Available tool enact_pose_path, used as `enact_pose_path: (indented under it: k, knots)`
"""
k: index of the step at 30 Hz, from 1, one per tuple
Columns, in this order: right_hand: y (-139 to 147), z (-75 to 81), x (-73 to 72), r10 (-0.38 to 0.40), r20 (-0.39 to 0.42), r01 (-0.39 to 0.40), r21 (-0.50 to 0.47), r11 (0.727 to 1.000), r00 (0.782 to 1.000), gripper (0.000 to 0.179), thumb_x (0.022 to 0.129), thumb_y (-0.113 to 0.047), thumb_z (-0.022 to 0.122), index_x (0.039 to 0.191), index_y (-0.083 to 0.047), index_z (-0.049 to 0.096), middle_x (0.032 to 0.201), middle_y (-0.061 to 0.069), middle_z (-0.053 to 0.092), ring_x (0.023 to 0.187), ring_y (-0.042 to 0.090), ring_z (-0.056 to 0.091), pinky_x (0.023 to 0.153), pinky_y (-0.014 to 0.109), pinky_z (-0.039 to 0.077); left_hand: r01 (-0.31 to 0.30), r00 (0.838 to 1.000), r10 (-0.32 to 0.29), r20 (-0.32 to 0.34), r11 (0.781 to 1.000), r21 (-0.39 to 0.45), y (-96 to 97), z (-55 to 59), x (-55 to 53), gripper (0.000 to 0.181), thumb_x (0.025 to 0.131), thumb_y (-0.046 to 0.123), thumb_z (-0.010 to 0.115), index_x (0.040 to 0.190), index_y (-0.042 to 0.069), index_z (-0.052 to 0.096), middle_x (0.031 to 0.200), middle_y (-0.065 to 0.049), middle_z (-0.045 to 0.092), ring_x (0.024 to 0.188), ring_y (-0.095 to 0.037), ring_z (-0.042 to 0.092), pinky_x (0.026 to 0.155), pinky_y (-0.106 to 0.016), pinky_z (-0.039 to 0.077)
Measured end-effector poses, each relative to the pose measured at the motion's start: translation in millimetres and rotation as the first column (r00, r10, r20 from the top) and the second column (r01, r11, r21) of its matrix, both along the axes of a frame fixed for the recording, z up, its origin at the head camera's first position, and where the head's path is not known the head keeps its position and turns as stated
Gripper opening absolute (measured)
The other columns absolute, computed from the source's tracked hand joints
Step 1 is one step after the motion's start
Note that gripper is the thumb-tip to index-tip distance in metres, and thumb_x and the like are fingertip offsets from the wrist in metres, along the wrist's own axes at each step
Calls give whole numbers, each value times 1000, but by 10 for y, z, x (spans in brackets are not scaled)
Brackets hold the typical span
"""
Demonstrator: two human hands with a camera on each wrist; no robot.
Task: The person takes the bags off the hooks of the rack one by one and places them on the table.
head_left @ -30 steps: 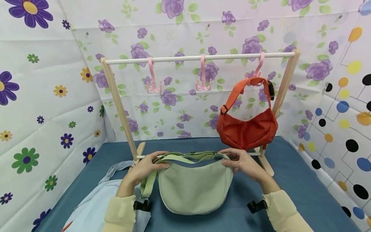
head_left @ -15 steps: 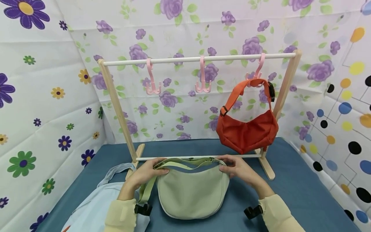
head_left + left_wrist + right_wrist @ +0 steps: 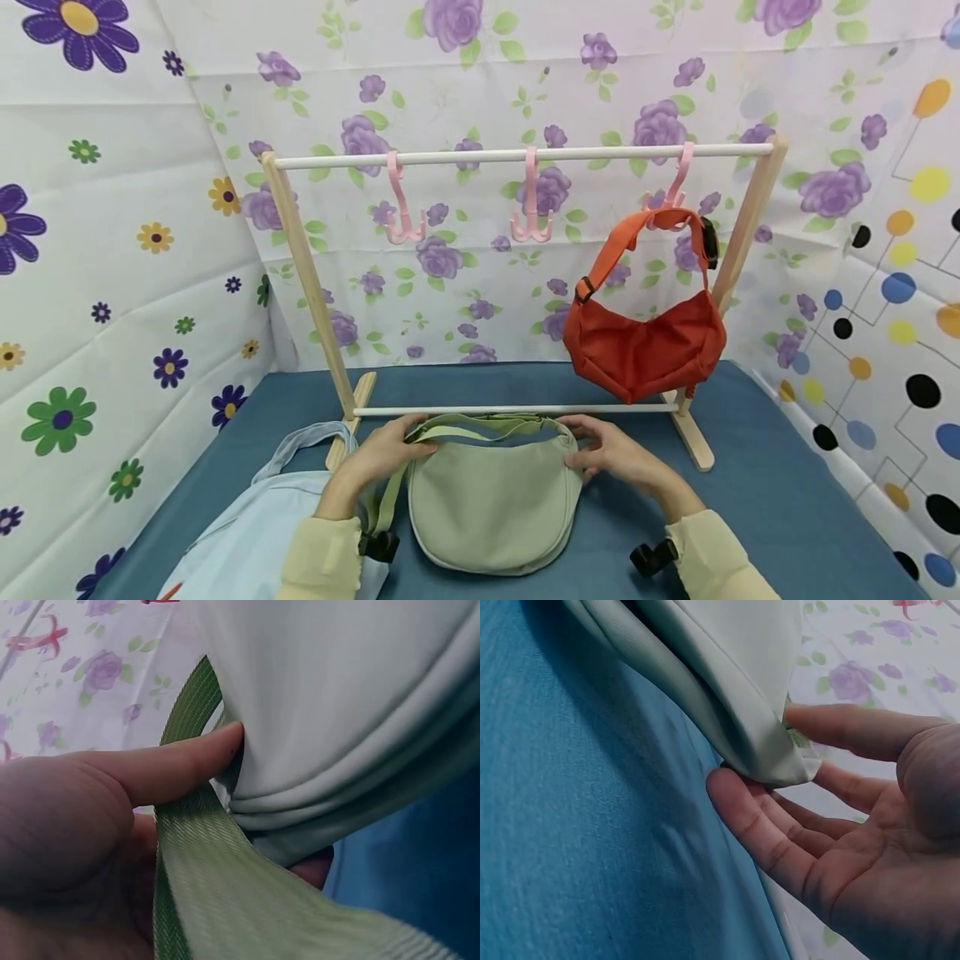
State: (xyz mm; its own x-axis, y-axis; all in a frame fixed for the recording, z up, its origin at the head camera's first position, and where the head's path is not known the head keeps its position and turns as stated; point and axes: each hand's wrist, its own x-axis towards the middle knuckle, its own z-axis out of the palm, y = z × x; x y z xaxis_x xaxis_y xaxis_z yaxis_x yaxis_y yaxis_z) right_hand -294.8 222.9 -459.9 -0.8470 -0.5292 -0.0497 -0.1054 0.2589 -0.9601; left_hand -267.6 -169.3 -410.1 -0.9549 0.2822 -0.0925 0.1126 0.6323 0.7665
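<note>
A sage-green crossbody bag (image 3: pixel 491 504) stands upright over the blue cloth in the head view, its webbing strap (image 3: pixel 480 425) looped along the top. My left hand (image 3: pixel 384 454) grips the bag's upper left corner, thumb in front and fingers behind. In the left wrist view the strap (image 3: pixel 217 862) runs under that thumb (image 3: pixel 180 761). My right hand (image 3: pixel 611 450) holds the opposite corner. In the right wrist view its thumb (image 3: pixel 855 727) lies on one side of the bag's end (image 3: pixel 772 754), with fingers curled beneath; the back of the bag is hidden.
Behind the bag stands a wooden rack (image 3: pixel 307 283) with a white top bar (image 3: pixel 465 157). Pink hooks hang from it, left (image 3: pixel 402 204) and middle (image 3: pixel 531 200); a red-orange bag (image 3: pixel 645 346) hangs on the right one. A light blue bag (image 3: pixel 255 517) lies at the left.
The green bag has shifted slightly down and left in the head view, both hands moving with it. The right hand has come in closer to the left. The red-orange bag stays on its hook.
</note>
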Motion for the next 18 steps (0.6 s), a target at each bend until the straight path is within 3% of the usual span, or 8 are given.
enact_pose_path:
  k: [10,18]
  knots:
    - [-43,-30,31,29,14,-30,7,1000,999,65,99,-12,70,156,-1,40,134,24,55,90,28,69,71,39,61,-26,1000,27,3,991,-130,54,-25,1,66,102,31,69,154,-1,46,151,-29,49,136,-51,49,105,-63,45]
    - [-79,-68,20,44,-24,-42,80,996,999,64,101,-12,70,156,1,40,136,26,54,77,29,68,68,40,60,-37,999,39,11,987,-156,52,-98,-4,64,103,30,68,153,-4,47,149,-30,51,133,-51,51,103,-63,46]
